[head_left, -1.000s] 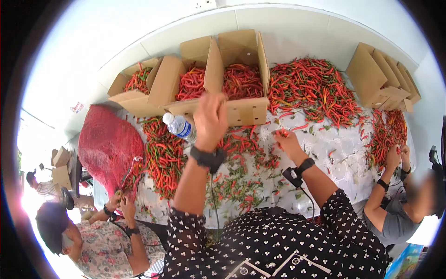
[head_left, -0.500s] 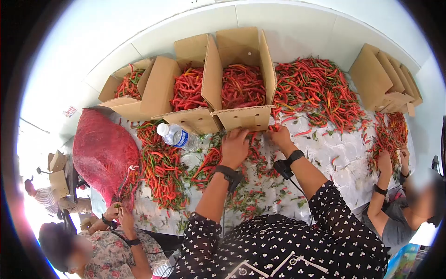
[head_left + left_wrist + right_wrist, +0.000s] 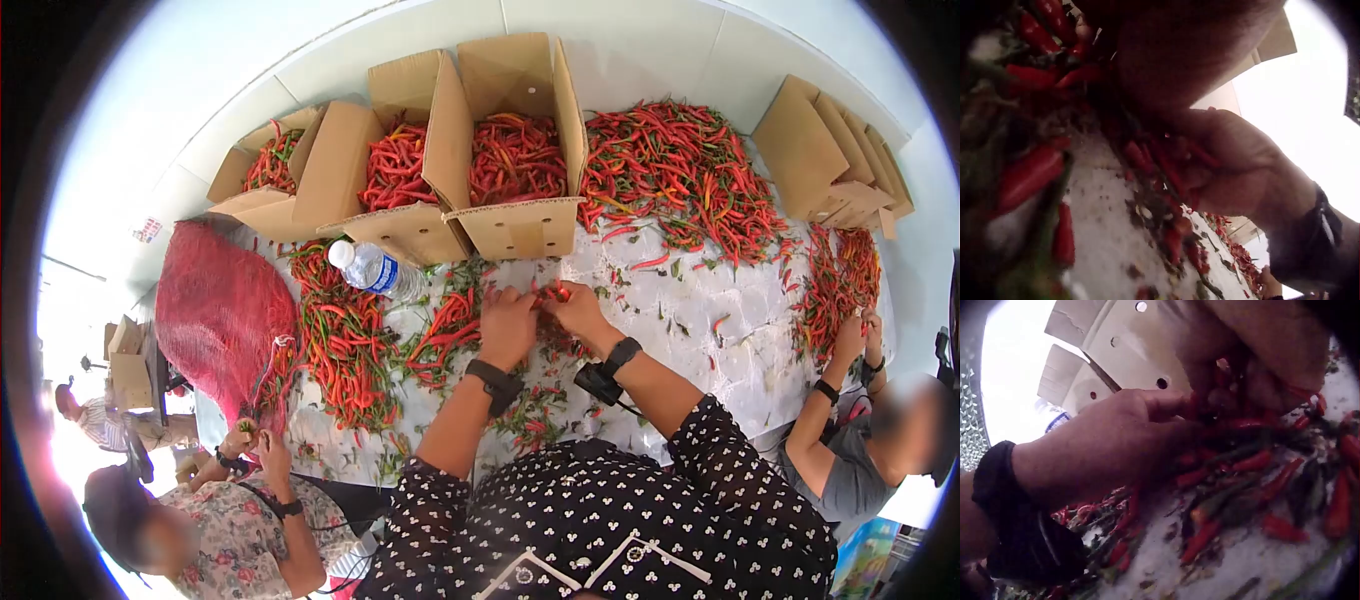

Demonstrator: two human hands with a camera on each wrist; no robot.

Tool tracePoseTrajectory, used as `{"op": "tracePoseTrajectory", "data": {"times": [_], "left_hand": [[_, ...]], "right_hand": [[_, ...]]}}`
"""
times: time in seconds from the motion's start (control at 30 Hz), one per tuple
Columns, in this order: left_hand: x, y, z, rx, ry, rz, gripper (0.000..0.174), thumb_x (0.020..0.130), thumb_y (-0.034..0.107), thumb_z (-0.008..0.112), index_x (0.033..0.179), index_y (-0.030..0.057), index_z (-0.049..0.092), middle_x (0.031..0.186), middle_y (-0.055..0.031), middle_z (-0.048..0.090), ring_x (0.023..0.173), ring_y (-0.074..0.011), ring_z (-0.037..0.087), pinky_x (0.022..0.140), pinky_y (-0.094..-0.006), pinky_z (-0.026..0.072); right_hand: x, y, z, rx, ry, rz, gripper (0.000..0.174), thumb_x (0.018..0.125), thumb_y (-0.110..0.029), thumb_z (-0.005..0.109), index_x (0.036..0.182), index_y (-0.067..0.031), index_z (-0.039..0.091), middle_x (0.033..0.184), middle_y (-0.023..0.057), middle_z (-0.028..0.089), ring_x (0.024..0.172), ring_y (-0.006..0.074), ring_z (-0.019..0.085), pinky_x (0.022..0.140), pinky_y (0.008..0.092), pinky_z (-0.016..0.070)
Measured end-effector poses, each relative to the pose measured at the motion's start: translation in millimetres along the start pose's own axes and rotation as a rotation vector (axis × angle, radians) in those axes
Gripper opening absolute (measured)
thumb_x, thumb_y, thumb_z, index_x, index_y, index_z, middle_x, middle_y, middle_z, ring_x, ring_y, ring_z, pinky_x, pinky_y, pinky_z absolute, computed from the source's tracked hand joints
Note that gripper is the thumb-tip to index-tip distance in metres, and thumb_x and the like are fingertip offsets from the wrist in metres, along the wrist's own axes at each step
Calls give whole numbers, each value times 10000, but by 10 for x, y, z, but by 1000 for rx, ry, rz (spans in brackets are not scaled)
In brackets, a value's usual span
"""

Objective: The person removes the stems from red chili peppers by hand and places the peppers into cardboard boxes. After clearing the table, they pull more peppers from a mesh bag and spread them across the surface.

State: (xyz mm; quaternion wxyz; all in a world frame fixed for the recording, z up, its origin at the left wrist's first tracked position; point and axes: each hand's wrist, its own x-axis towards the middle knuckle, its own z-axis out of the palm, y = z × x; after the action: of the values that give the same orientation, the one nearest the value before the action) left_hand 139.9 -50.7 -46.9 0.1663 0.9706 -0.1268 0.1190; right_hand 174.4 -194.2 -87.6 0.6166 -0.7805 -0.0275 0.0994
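My left hand [image 3: 508,327] and right hand [image 3: 580,314] meet low over the table, fingertips close together, in front of the cardboard boxes. Several red chili peppers [image 3: 1169,167] show in the curled fingers of the right hand, seen in the left wrist view. In the right wrist view, the left thumb and forefinger close on a red chili beside the right fingers, partly in shadow. Loose chilies [image 3: 1277,481], green stems and scraps lie beneath both hands. To the left is a heap of red and green chilies [image 3: 350,350].
Open cardboard boxes [image 3: 515,232] holding chilies line the wall. A water bottle [image 3: 378,270] stands left of my hands, beyond it a red mesh sack [image 3: 222,325]. A large chili pile [image 3: 685,180] lies back right. People work at both sides, one hand [image 3: 850,335] at another pile.
My left hand, earlier raised in front of the boxes, has come down to the table beside the right one. The right hand has shifted left, and the two now meet.
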Motion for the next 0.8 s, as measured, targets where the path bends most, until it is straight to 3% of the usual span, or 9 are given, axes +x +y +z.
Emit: {"op": "tracePoseTrajectory", "data": {"times": [0.1, 0.17, 0.2, 0.3, 0.37, 0.4, 0.6, 0.7, 0.8], "left_hand": [[-263, -109, -189, -151, -65, -13, 141, 699, 124, 593, 824, 62, 612, 807, -116, 511, 790, -303, 532, 742, -411, 427], [-444, -111, -363, -222, -146, -41, 143, 715, 116, 586, 839, 52, 616, 814, -125, 515, 780, -297, 541, 727, -384, 441], [-537, -92, -442, -305, -98, -90, 153, 730, 112, 579, 858, 40, 620, 828, -128, 525, 796, -294, 544, 722, -365, 446], [-688, -116, -605, -350, 42, -82, 226, 822, 122, 515, 1003, 13, 593, 828, -103, 573, 746, -236, 580, 657, -319, 462], [-717, -28, -778, -1094, -106, -615, 279, 875, 131, 445, 1109, 4, 529, 753, -60, 582, 639, -146, 580, 572, -276, 458], [-721, 37, -827, -1179, -91, -616, 313, 904, 138, 392, 1177, 8, 471, 718, -36, 574, 586, -84, 555, 530, -234, 444], [-747, 168, -779, -1094, -158, -464, 306, 886, 75, 408, 1182, 3, 440, 810, -46, 563, 679, -99, 547, 592, -238, 444], [-769, 211, -816, -1119, -154, -425, 319, 876, 39, 415, 1192, 1, 408, 846, -48, 554, 715, -103, 537, 621, -242, 445], [-793, 197, -814, -1183, -155, -412, 305, 872, 30, 413, 1176, 6, 401, 830, -38, 540, 699, -101, 525, 627, -243, 447]], "right_hand": [[-224, -1, 41, 11, -157, 70, 269, 695, -210, 648, 901, -40, 619, 675, 115, 610, 657, 210, 604, 636, 333, 462], [-391, -109, -19, -14, -398, -79, 186, 747, -83, 633, 921, -21, 615, 676, -17, 562, 557, 58, 465, 503, 236, 394], [-507, -331, -76, 49, -510, 127, 182, 756, -92, 633, 923, -22, 611, 673, -12, 562, 560, 54, 466, 499, 222, 385], [-598, -410, -60, 64, -415, 28, 188, 767, -97, 625, 941, -32, 598, 660, -6, 552, 565, 56, 478, 503, 212, 383], [-625, -582, -55, 161, -386, 176, 189, 776, -106, 617, 943, -25, 582, 633, -10, 535, 553, 62, 482, 503, 211, 381], [-632, -633, -25, 254, -401, 151, 150, 770, -110, 628, 876, -16, 580, 622, -10, 531, 550, 63, 480, 500, 216, 379], [-717, -855, 66, 231, -456, 106, 102, 771, -108, 629, 794, -18, 585, 625, 3, 551, 537, 76, 488, 487, 227, 381], [-725, -792, 69, 449, -441, 203, 94, 781, -113, 626, 797, -36, 575, 629, -5, 552, 519, 74, 489, 483, 216, 382], [-711, -758, -44, 734, -497, 477, 93, 785, -114, 633, 823, -65, 564, 653, -20, 542, 525, 69, 488, 486, 211, 391]]}}
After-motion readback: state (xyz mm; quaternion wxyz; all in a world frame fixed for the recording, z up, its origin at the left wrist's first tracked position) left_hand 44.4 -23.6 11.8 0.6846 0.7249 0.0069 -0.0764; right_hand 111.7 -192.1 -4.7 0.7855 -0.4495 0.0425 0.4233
